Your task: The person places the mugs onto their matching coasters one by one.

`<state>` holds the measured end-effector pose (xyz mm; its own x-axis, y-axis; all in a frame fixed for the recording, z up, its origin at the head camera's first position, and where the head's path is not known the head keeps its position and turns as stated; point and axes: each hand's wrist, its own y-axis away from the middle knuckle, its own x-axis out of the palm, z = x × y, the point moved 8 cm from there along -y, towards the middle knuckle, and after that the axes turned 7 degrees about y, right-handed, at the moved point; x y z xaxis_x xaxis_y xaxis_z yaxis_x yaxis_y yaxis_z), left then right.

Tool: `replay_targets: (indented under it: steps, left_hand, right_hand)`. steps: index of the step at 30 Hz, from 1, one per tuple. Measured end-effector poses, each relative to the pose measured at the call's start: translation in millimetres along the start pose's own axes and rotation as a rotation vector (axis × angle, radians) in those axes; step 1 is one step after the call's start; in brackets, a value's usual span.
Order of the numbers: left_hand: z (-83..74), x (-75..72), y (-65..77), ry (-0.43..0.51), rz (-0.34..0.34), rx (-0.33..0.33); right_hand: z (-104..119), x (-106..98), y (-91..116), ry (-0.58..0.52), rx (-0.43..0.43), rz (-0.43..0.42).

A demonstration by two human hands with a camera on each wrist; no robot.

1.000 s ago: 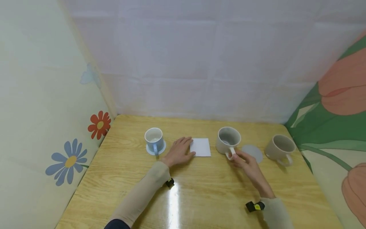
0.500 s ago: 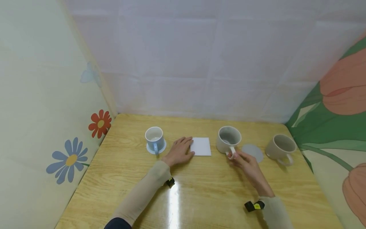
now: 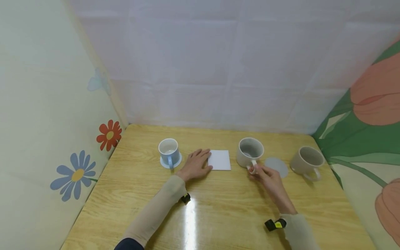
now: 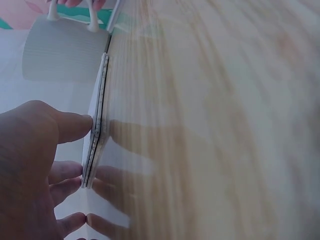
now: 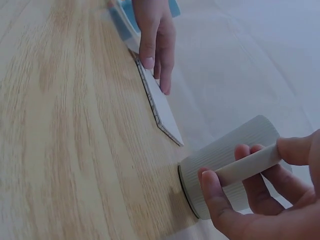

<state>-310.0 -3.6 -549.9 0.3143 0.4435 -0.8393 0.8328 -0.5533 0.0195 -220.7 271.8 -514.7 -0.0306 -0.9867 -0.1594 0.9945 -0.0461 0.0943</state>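
A white square coaster [image 3: 219, 160] lies flat on the wooden table. My left hand [image 3: 195, 165] rests at its left side, fingers spread and nearly straight. In the left wrist view the thumb [image 4: 75, 126] and fingertips touch the coaster's edge [image 4: 96, 117]. To the right stands a ribbed pale grey mug [image 3: 247, 156], upright, its base low at the table top. My right hand [image 3: 270, 180] pinches the handle [image 5: 247, 167] between thumb and fingers, as the right wrist view shows. A small gap separates mug and coaster in the head view.
A light blue mug [image 3: 168, 151] sits on a round blue coaster [image 3: 178, 162] at left. A round grey coaster [image 3: 278, 166] lies right of the held mug. Farther right stands a beige-grey mug [image 3: 304, 161]. A white cloth wall [image 3: 218, 69] closes the table's far side.
My right wrist has shifted slightly left, still holding the mug's handle. The left hand, mugs and coasters keep their places; the head view itself has shifted a little.
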Motion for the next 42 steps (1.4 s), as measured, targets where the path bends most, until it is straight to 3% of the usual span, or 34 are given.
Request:
replay_targets:
  steps: [14,22,29,42]
  left_hand:
    - [3.9,1.8,0.7,0.003,0.049,-0.005]
    - [4.7,1.0,0.3,0.023,0.045,0.002]
    - [15.6,7.8,-2.7,-0.006,0.042,0.017]
    - [21.4,12.5,-2.9,0.021,0.041,0.027]
  right_hand:
    - [2.6,-2.4,-1.6,-0.075,0.041,-0.063]
    - [10.2,-7.1,-3.7,-0.145,-0.026,-0.087]
    - [18.6,-8.9,-3.8,-0.193,-0.083,-0.083]
    - [26.8,-7.7,-2.1,-0.18,-0.117,-0.071]
